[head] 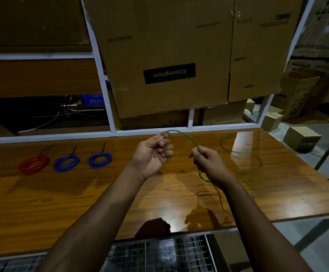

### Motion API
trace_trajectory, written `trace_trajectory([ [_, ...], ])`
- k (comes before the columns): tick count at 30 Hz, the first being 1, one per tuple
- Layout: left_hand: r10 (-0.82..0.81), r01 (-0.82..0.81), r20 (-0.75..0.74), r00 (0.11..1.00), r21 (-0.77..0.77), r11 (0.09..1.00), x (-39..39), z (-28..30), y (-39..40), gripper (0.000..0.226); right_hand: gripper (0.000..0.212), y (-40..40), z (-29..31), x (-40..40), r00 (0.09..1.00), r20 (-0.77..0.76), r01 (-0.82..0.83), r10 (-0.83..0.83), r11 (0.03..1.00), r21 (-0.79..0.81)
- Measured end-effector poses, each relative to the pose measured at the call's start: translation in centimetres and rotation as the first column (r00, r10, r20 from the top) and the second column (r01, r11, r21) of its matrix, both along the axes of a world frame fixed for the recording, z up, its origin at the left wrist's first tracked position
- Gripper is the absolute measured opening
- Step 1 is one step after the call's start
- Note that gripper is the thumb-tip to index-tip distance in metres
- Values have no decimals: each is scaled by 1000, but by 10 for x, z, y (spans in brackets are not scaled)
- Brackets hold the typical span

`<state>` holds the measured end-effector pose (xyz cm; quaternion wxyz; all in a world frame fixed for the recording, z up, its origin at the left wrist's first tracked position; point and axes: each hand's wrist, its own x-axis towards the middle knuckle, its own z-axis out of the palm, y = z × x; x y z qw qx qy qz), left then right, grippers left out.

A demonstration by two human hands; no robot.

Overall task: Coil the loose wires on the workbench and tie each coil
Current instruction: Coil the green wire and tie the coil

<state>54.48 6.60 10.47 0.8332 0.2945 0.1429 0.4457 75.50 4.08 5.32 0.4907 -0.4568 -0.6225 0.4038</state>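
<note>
A thin green wire arcs between my two hands above the wooden workbench. My left hand pinches one end of it with curled fingers, palm up. My right hand grips the wire further along, and the rest hangs down and trails in loose loops over the bench to the right. On the left of the bench lie a red coil and two blue coils, each tied with a black tie.
A large cardboard box leans on the white shelf frame behind the bench. Smaller boxes sit on the floor at right. A wire mesh rack lies below the bench's near edge.
</note>
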Motion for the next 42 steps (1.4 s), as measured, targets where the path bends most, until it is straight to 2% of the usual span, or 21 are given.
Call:
trace_trajectory([
  [2,80,-74,133,988,-53,996,-5,9,6,14,40,-3,-14,6,910,-351,-297,219,936,-188],
  [4,137,-125,149,979,-88,988,-7,14,9,15,54,-7,-26,7,820,-517,-428,247,864,-266],
  [6,140,-125,140,980,-106,986,-5,14,11,16,36,-9,-31,1,874,-448,-353,187,879,-322],
  [9,163,-145,137,977,-128,981,1,18,12,12,12,-9,-29,-15,978,-206,-72,2,942,-329],
  [11,215,-195,155,964,-132,972,3,27,16,12,26,-10,-26,-21,999,-48,-27,12,943,-331],
  [13,255,-235,173,951,-128,963,0,39,22,19,39,-15,-24,-19,988,-2,-143,155,904,-403],
  [15,264,-247,164,951,-114,962,-6,48,26,23,37,-19,-22,-10,927,-242,-369,288,817,-443],
  [17,243,-232,148,959,-90,969,-12,52,28,21,34,-20,-18,4,793,-528,-538,304,756,-372],
  [19,213,-209,130,968,-48,977,-16,54,29,17,45,-20,-9,11,722,-641,-548,261,781,-299],
  [20,200,-199,115,973,-20,980,-17,54,29,15,43,-20,-3,10,741,-640,-482,205,825,-294],
  [23,168,-171,60,984,54,984,-14,56,27,14,25,-21,14,-10,898,-424,-35,-119,941,-337],
  [25,170,-170,12,985,100,980,-11,57,27,16,14,-26,26,-29,931,-112,315,-346,921,-229],
  [26,184,-180,-24,983,123,976,-9,57,27,19,9,-29,33,-37,912,84,410,-402,902,-133],
  [28,211,-193,-99,972,171,966,-8,56,27,23,6,-36,50,-49,768,528,377,-362,922,84],
  [30,223,-183,-173,959,221,958,-8,54,25,25,11,-42,73,-55,605,752,144,-261,965,220],
  [32,231,-167,-240,943,261,951,-7,52,23,25,21,-45,96,-57,591,791,-78,-157,965,250],
  [34,218,-149,-254,942,266,952,-7,51,19,24,27,-42,117,-56,647,750,-160,-138,937,310],
  [36,192,-127,-242,951,259,958,-6,51,16,22,21,-35,129,-54,752,605,-60,-262,887,458],
  [38,172,-110,-221,960,269,957,-5,53,13,19,7,-24,132,-53,789,426,121,-442,792,598],
  [40,178,-120,-191,965,278,953,-2,56,10,19,6,-16,134,-54,777,336,253,-533,752,608],
  [42,218,-158,-198,955,282,946,1,59,8,22,8,-13,135,-55,792,315,313,-523,791,526],
])
